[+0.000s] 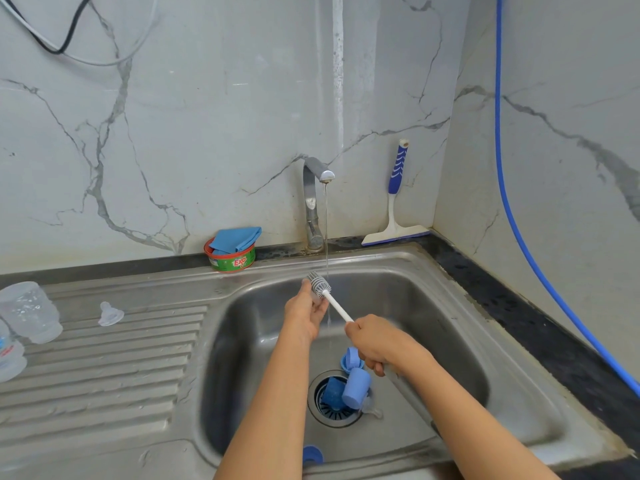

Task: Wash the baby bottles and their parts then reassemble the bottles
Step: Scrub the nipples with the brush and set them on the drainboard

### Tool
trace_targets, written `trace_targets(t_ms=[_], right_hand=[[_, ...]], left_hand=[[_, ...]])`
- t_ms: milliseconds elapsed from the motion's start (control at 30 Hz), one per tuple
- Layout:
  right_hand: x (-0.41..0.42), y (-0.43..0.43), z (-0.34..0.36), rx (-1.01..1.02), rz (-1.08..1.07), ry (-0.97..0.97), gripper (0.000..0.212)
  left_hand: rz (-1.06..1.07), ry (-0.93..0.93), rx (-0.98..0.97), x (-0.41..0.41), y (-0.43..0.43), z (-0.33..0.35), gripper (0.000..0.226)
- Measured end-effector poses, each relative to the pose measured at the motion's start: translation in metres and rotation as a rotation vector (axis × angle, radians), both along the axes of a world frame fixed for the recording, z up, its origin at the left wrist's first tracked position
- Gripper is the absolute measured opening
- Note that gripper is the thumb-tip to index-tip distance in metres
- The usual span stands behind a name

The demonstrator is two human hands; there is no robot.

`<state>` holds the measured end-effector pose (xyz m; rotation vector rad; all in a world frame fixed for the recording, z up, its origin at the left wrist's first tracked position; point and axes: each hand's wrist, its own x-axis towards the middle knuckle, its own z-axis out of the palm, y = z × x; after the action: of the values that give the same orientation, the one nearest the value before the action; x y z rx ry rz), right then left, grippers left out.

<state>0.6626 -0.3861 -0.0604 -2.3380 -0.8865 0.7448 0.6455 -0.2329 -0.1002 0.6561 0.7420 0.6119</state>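
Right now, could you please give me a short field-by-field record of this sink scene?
tap: running, thin stream falling into the sink
right hand: grips the brush by its white handle
left hand: at the brush's bristle head; unclear whether it holds a clear part
blue caps: lying at the drain
drainboard: clear bottles and one nipple

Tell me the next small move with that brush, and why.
Probably shift the brush head slightly right into the stream. The water falls just beside the bristles, the right hand grips the white handle, and the left hand is at the bristles, seemingly to rub them clean.
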Motion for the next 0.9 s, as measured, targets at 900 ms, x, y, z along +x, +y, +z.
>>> trace_targets(t_ms=[900], right_hand=[[0.004, 0.001, -0.001, -0.015, -0.057, 0.020, 0.033]], left_hand=[[0.128, -0.055, 0.033, 0.009, -0.004, -0.002, 0.015]])
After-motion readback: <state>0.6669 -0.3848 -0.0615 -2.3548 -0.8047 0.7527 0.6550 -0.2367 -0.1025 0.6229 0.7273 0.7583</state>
